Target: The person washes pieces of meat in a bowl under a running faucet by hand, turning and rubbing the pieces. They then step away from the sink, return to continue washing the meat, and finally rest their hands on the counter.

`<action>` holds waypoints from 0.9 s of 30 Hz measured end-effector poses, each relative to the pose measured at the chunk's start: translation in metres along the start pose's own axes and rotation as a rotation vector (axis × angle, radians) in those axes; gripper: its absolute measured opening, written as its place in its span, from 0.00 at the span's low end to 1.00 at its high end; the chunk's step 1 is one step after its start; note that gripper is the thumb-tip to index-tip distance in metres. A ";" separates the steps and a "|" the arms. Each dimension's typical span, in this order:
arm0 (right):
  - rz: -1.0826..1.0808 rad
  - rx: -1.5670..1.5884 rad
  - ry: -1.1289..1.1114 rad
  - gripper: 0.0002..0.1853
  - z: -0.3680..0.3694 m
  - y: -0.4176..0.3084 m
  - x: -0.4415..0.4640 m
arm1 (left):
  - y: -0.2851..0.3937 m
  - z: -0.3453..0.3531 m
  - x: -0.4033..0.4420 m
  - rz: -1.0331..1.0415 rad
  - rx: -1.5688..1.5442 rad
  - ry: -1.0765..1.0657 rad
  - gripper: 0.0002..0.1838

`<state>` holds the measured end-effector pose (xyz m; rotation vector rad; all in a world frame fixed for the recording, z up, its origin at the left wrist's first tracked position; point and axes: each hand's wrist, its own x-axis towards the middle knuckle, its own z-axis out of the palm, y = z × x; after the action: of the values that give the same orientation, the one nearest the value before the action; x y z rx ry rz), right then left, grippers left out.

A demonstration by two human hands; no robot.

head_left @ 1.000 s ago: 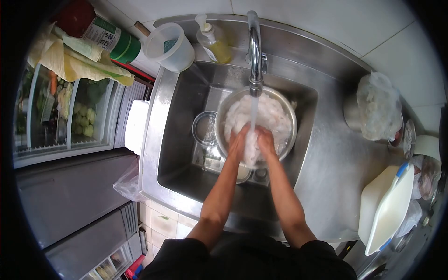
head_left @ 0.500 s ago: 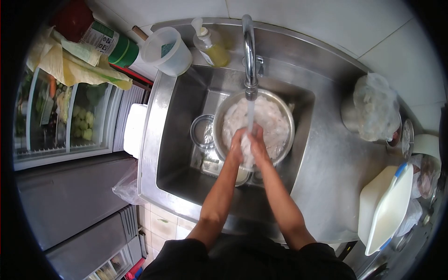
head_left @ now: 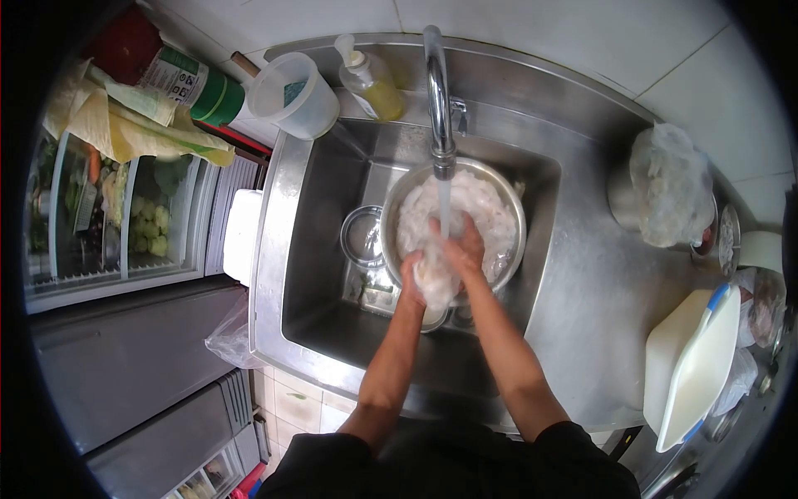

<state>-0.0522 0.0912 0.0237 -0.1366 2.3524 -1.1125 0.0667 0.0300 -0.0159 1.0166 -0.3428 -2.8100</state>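
A pale, wet piece of raw meat [head_left: 438, 285] is held between my hands over the near rim of a round metal bowl [head_left: 517, 254]. My left hand [head_left: 411, 281] is closed round its left side. Curled over its upper right side is my right hand [head_left: 467, 248], fingers partly hidden by running water. The stream falls from the faucet [head_left: 440, 108] onto the right fingers and the meat. More pale raw meat [head_left: 482, 202] fills the bowl, which stands in the metal sink [head_left: 324, 183].
A small round metal dish [head_left: 363, 237] lies left of the bowl. Behind stand a white tub [head_left: 303, 104] with a sponge and a soap bottle [head_left: 378, 87]. On the right are a bagged container [head_left: 669, 187] and a white bin [head_left: 694, 366]. A glass-door fridge [head_left: 125, 216] stands at left.
The piece of raw meat has come up toward me, nearer the bowl's front rim. My left hand has shifted left and closer; my right hand has turned across the stream.
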 end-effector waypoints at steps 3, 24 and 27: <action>-0.021 0.149 0.039 0.43 0.012 0.028 0.013 | 0.004 0.009 -0.005 0.001 -0.079 0.033 0.28; -0.345 0.221 0.110 0.25 0.003 0.021 -0.032 | -0.013 0.016 0.065 0.233 0.005 0.111 0.13; -0.330 0.325 0.111 0.20 0.000 0.027 -0.027 | -0.012 -0.005 0.077 0.215 0.063 -0.012 0.14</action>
<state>-0.0255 0.1176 0.0147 -0.3618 2.2579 -1.6842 0.0107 0.0252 -0.0700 0.9145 -0.5123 -2.6287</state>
